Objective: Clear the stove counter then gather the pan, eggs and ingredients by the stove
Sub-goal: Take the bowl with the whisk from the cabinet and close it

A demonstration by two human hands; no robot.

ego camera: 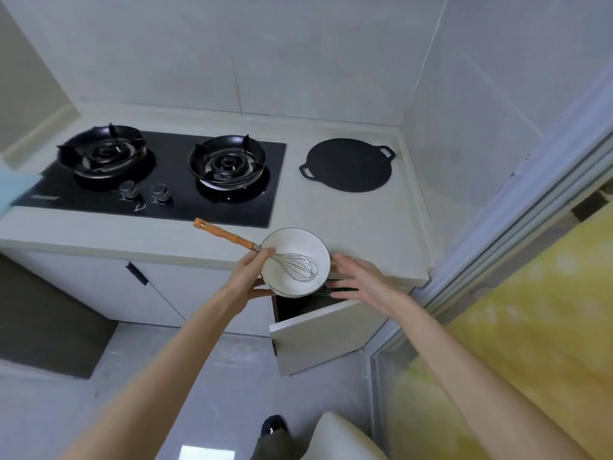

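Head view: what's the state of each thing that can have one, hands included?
White bowl: upright, held at the counter edge.
Whisk: head in bowl, handle sticking out.
Left hand: grips the bowl's rim.
Right hand: open, fingers spread beside bowl.
Cabinet door: open.
Burners: unlit, nothing on them.
Griddle pan: flat on counter, empty.

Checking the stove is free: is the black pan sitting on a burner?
No, the black pan lies on the counter to the right of the stove.
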